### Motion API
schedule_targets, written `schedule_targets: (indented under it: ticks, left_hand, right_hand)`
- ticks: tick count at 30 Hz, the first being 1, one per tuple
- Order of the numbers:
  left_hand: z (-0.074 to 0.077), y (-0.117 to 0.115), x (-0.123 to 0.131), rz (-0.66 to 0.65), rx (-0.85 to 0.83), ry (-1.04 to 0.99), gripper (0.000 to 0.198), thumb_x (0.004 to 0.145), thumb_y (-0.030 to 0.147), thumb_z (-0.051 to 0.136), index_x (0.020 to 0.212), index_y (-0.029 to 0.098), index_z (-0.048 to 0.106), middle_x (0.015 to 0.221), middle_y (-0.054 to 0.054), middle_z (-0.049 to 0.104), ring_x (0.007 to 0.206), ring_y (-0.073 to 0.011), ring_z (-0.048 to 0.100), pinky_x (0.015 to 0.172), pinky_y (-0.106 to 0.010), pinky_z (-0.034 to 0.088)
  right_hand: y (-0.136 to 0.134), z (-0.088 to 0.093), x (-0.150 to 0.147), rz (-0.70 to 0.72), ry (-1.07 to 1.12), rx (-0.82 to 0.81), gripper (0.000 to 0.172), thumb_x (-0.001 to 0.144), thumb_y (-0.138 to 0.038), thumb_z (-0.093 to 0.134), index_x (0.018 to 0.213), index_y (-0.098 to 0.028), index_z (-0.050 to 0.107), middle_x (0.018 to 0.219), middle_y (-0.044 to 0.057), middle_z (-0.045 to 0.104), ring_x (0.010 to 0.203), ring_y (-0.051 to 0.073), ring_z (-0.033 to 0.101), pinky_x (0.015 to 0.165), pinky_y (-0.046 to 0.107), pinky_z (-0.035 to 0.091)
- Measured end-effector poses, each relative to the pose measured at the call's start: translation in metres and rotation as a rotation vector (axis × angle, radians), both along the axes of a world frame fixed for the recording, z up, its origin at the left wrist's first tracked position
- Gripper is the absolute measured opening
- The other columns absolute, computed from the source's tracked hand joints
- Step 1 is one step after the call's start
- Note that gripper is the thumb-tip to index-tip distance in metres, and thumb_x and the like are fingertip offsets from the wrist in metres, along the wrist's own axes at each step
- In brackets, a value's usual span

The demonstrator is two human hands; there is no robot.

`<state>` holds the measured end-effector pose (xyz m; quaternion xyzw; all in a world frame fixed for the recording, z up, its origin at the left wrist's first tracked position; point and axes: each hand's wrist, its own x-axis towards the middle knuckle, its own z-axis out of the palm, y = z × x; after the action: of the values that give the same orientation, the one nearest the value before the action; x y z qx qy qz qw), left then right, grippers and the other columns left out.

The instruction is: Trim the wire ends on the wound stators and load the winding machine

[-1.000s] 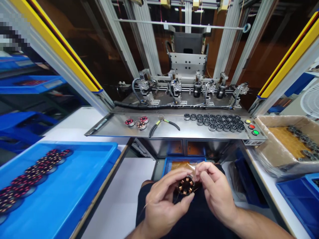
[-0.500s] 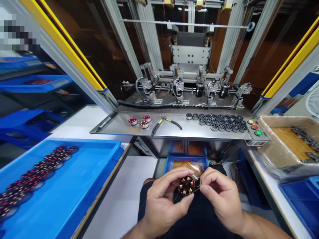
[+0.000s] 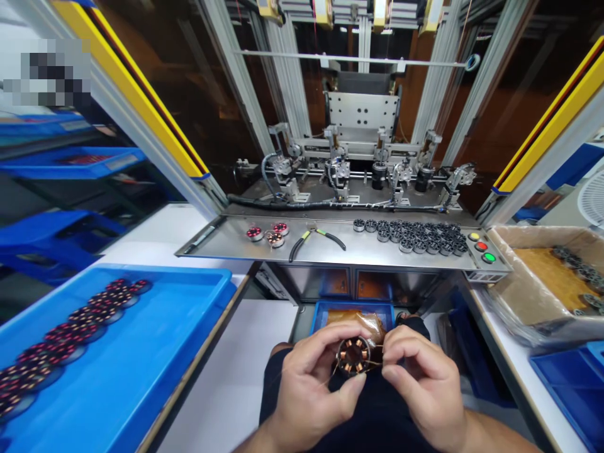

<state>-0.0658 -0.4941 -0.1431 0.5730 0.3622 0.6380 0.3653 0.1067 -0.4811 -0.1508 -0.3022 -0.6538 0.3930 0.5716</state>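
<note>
one wound core (image 3: 350, 367) in hand, above the lap (image 3: 372, 421) and on the near side of the metal surface (image 3: 226, 239). state of hands: left hand (image 3: 311, 384) clamped on the core's rim, fingers above, thumb below. right hand (image 3: 425, 377) just beside it, thumb and fingertips pinched together at fine wire (image 3: 375, 363) running out from the core's right side. hands not touching each other; exact pinch point hidden by the fingers.

method, my judgement: grip by the rim, off the windings, so the coils keep their shape. draw strands gently, in line with where they leave the core; wire this thin would likely kink or snap under a sharp tug. take strands one by one so they don't cross.

appearance: round, dark outer ring, copper-coloured coils spaced about a dark hollow centre, face turned toward the viewer. thin loose strands trail on the left too. pliers (image 3: 313, 229) lie on the surface, well apart from both hands.
</note>
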Motion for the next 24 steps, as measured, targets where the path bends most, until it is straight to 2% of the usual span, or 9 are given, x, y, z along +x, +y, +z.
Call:
schedule_targets:
  ticks: [2, 5, 8, 13, 16, 19, 21, 24]
  left_hand:
    - [0.002, 0.000, -0.001, -0.038, -0.019, -0.040, 0.051, 0.064, -0.005, 0.070, 0.105, 0.025, 0.077, 0.098, -0.003, 0.081, 0.091, -0.0179, 0.078, 0.085, -0.018, 0.060]
    - [0.005, 0.000, -0.001, -0.095, -0.035, -0.082, 0.050, 0.064, -0.003, 0.069, 0.105, 0.025, 0.078, 0.098, -0.003, 0.081, 0.091, -0.0183, 0.078, 0.084, -0.018, 0.060]
    - [0.006, -0.001, -0.001, -0.104, -0.036, -0.074, 0.052, 0.064, -0.004, 0.068, 0.106, 0.026, 0.077, 0.099, -0.002, 0.081, 0.091, -0.0173, 0.078, 0.084, -0.017, 0.060]
    - [0.001, -0.002, -0.001, 0.046, 0.070, 0.070, 0.052, 0.064, -0.003, 0.069, 0.108, 0.025, 0.075, 0.099, -0.003, 0.080, 0.091, -0.0161, 0.077, 0.085, -0.017, 0.060]
    - [-0.001, -0.001, 0.001, 0.130, 0.175, 0.141, 0.054, 0.065, -0.002, 0.070, 0.112, 0.024, 0.073, 0.101, -0.003, 0.080, 0.092, -0.0157, 0.077, 0.086, -0.018, 0.060]
    - [0.000, -0.001, 0.003, 0.148, 0.202, 0.135, 0.055, 0.065, -0.003, 0.071, 0.114, 0.024, 0.073, 0.103, -0.003, 0.080, 0.093, -0.0151, 0.077, 0.086, -0.017, 0.059]
    - [0.002, -0.001, 0.003, 0.112, 0.134, 0.083, 0.055, 0.066, -0.003, 0.071, 0.112, 0.026, 0.074, 0.102, -0.001, 0.080, 0.093, -0.0149, 0.077, 0.085, -0.016, 0.059]
    - [0.002, -0.001, -0.001, -0.055, -0.047, -0.060, 0.050, 0.068, -0.001, 0.073, 0.108, 0.028, 0.076, 0.100, -0.001, 0.080, 0.092, -0.0152, 0.077, 0.083, -0.015, 0.058]
  right_hand:
    - [0.002, -0.001, 0.002, 0.004, -0.027, 0.024, 0.002, 0.090, -0.020, 0.071, 0.091, -0.022, 0.071, 0.073, 0.003, 0.066, 0.071, 0.017, 0.063, 0.064, 0.027, 0.054]
    - [0.006, 0.001, 0.003, 0.016, -0.043, 0.049, 0.012, 0.088, -0.019, 0.072, 0.100, -0.023, 0.071, 0.077, 0.004, 0.066, 0.073, 0.018, 0.063, 0.064, 0.029, 0.054]
    - [0.007, 0.005, 0.000, 0.030, -0.053, 0.095, 0.012, 0.089, -0.013, 0.070, 0.096, -0.023, 0.071, 0.076, 0.003, 0.067, 0.070, 0.016, 0.062, 0.064, 0.029, 0.053]
    - [0.001, 0.005, -0.006, -0.034, -0.054, 0.207, 0.021, 0.086, -0.001, 0.064, 0.092, -0.019, 0.071, 0.072, 0.003, 0.067, 0.065, 0.017, 0.063, 0.063, 0.032, 0.054]
    - [-0.003, 0.002, -0.012, -0.040, -0.034, 0.327, 0.022, 0.086, -0.001, 0.060, 0.098, -0.016, 0.072, 0.071, 0.005, 0.067, 0.063, 0.017, 0.062, 0.060, 0.033, 0.054]
    - [-0.002, 0.002, -0.014, -0.037, -0.017, 0.391, 0.023, 0.089, -0.004, 0.059, 0.104, -0.015, 0.071, 0.072, 0.007, 0.068, 0.063, 0.017, 0.062, 0.058, 0.033, 0.054]
    - [0.002, 0.002, -0.010, -0.023, -0.016, 0.392, 0.021, 0.091, -0.006, 0.059, 0.106, -0.016, 0.071, 0.073, 0.006, 0.068, 0.064, 0.017, 0.062, 0.059, 0.034, 0.054]
    - [0.014, 0.006, 0.002, 0.032, -0.053, 0.386, 0.019, 0.093, -0.014, 0.065, 0.111, -0.018, 0.070, 0.077, 0.007, 0.070, 0.068, 0.019, 0.064, 0.064, 0.038, 0.055]
